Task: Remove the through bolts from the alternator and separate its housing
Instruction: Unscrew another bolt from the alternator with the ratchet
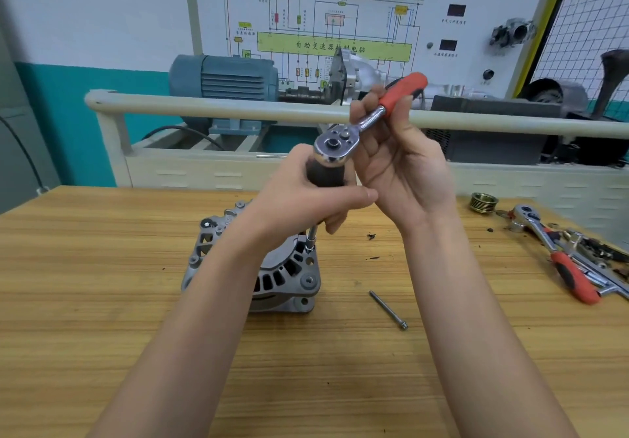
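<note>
The alternator (258, 267) sits on the wooden tabletop (102, 301), directly below the fingers of both hands; its housing looks whole, the two halves not yet parted. One through bolt (388, 310) lies loose on the tabletop, below and a little to the right of the right hand's fingers, well apart from the alternator; so at least one bolt appears to be out.

The left hand (313, 196) has its fingers closed around the dark grip of a driver extension (325, 173), whose thin shaft runs down past the fingers to a socket tip seated on the housing's right rim, presumably on another bolt head; the right hand (394, 165) has its fingers wrapped around the ratchet (371, 117), near the neck where the chrome meets the orange handle, with the ratchet head sitting on top of the extension just above the left fingers.

My reading: the work is part way through, with the current bolt being loosened; a further bolt head shows on the housing's near corner, below the left fingers, seemingly in place; how many remain on the far side is hidden by the left forearm. After the bolts come out, the splitting of the housing is left to do.

Further right of the right hand's fingers, a second ratchet (558, 257) and a brass-coloured pulley (483, 202) lie among loose tools.
</note>
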`<action>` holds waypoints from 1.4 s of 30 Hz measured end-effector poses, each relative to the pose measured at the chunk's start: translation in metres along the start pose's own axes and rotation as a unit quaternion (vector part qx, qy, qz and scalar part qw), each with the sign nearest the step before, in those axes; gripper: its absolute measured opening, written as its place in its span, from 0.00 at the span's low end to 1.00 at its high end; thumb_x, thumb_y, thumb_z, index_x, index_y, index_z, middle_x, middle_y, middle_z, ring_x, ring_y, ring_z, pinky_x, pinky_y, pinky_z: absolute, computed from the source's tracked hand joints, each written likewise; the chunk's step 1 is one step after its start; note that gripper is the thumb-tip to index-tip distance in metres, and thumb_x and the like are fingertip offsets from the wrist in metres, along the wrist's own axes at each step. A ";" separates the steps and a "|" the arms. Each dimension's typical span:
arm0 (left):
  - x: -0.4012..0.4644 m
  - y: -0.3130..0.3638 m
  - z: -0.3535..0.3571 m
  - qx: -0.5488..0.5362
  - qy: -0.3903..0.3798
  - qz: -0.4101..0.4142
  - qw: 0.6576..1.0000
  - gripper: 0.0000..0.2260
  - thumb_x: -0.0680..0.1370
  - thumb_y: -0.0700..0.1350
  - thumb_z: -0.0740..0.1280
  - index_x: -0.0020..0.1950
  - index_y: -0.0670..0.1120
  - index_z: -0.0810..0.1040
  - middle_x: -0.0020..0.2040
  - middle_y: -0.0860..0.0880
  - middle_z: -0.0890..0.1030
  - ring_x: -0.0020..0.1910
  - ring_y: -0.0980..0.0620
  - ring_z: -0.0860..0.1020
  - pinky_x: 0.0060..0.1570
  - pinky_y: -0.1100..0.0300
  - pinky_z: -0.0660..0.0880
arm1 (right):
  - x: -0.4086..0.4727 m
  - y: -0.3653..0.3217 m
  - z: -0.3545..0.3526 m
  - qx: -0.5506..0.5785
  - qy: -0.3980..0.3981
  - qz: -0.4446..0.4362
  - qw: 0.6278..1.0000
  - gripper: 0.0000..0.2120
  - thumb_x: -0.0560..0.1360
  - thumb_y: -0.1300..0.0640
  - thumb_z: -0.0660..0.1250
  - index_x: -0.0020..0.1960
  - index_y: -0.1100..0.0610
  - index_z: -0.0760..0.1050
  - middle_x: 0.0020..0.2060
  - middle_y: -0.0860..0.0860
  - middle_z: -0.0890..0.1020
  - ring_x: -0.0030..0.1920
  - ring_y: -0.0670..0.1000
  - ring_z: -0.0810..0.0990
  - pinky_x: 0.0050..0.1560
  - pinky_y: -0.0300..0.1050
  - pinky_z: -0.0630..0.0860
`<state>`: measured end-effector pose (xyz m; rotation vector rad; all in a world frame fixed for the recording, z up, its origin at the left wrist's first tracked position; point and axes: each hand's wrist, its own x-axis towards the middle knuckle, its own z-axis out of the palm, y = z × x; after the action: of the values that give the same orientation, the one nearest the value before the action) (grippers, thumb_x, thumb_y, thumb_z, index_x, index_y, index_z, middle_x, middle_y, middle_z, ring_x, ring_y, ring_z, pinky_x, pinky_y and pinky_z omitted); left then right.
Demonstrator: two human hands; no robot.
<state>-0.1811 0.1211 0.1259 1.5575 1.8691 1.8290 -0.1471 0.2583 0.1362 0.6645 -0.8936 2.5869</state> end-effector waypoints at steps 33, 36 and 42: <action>0.006 0.000 0.016 -0.003 0.113 -0.012 0.994 0.17 0.74 0.32 0.68 0.29 0.41 0.65 0.24 0.47 0.63 0.24 0.52 0.60 0.27 0.59 0.58 | -0.003 0.004 -0.014 0.090 -0.086 -0.012 0.992 0.12 0.66 0.70 0.71 0.49 0.72 0.79 0.44 0.67 0.83 0.50 0.65 0.82 0.56 0.58 0.78; 0.003 0.001 0.012 0.038 0.031 -0.008 0.999 0.14 0.70 0.35 0.71 0.28 0.39 0.69 0.23 0.47 0.68 0.23 0.51 0.66 0.27 0.62 0.65 | 0.002 0.004 -0.009 0.050 0.005 -0.011 0.999 0.11 0.68 0.60 0.69 0.45 0.67 0.81 0.38 0.59 0.84 0.41 0.56 0.85 0.44 0.48 0.82; 0.003 -0.004 0.007 -0.009 0.037 0.004 0.999 0.15 0.68 0.37 0.68 0.24 0.50 0.69 0.21 0.51 0.66 0.20 0.51 0.63 0.25 0.64 0.62 | 0.002 0.001 -0.003 -0.027 -0.009 -0.016 0.999 0.15 0.71 0.58 0.62 0.55 0.63 0.76 0.38 0.56 0.85 0.40 0.52 0.85 0.43 0.44 0.82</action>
<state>-0.1793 0.1289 0.1224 1.5124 1.8755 1.9272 -0.1505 0.2600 0.1347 0.6828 -0.9467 2.5239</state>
